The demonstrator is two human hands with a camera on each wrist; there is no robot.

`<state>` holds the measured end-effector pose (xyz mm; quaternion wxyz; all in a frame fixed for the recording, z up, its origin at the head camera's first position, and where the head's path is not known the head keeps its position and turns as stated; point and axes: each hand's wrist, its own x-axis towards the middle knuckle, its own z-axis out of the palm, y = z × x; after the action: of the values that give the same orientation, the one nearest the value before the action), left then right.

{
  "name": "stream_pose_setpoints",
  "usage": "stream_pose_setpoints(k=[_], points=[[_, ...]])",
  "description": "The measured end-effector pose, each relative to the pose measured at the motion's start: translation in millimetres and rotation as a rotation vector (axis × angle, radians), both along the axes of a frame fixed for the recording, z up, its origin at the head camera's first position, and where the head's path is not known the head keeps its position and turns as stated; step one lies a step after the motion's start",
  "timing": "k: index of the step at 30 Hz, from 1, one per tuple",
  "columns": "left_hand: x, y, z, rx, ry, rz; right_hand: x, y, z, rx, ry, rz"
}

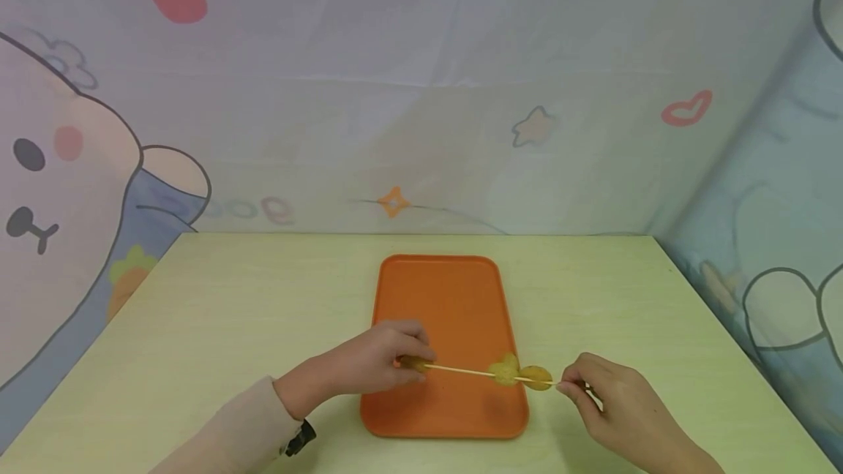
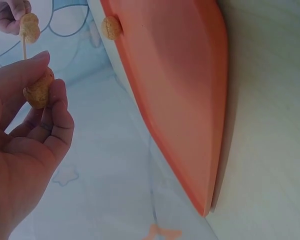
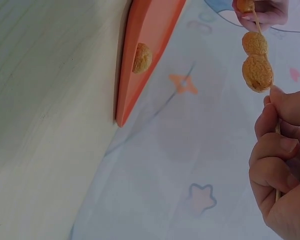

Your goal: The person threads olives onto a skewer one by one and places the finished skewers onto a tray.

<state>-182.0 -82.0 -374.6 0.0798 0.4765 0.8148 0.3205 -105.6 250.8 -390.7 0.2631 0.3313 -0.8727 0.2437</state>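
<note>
In the head view, a thin wooden skewer (image 1: 461, 370) spans level above the orange tray (image 1: 441, 298). My right hand (image 1: 619, 401) grips its right end between thumb and fingers, and the stick runs on along the palm in the right wrist view. Two golden-brown, rough-skinned balls are threaded on it near that hand, the larger ball (image 3: 257, 73) beside the smaller ball (image 3: 254, 43). My left hand (image 1: 388, 357) pinches a third ball (image 2: 39, 90) between thumb and fingers at the skewer's left tip. How deep the tip sits in it is hidden.
One more loose ball (image 3: 142, 58) lies on the tray by its edge, mostly overlapped by the skewered balls in the head view. The tray rests on a pale wooden table (image 1: 263, 298). Behind stands a printed cloth backdrop (image 1: 421, 93).
</note>
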Motion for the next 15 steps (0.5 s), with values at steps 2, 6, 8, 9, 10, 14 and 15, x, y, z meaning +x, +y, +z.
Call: stream_pose_setpoints(k=[2,6,8,9,10,14,15], points=[[0.3,0.5,-0.3,-0.001,0.002,0.000,-0.2,-0.7,-0.5,-0.001,-0.003,0.000],[0.4,1.9,-0.6,0.001,0.029,-0.001,-1.4,-1.8,-1.8,-0.009,0.000,0.007],[0.3,2.5,-1.1,0.002,0.042,-0.002,-1.9,-2.4,-2.5,-0.010,0.001,0.006],[0.2,2.7,-1.2,0.002,0.041,-0.001,-2.1,-2.9,-2.8,-0.008,-0.002,0.001],[0.1,2.9,-1.4,0.002,0.039,0.000,-2.2,-3.4,-2.9,-0.006,-0.008,-0.005],[-0.3,4.0,-2.6,-0.001,0.046,0.000,-2.5,-4.6,-3.7,0.000,-0.018,-0.018],[-0.3,4.4,-2.8,-0.001,0.049,-0.001,-2.6,-4.8,-3.9,-0.001,-0.019,-0.020]])
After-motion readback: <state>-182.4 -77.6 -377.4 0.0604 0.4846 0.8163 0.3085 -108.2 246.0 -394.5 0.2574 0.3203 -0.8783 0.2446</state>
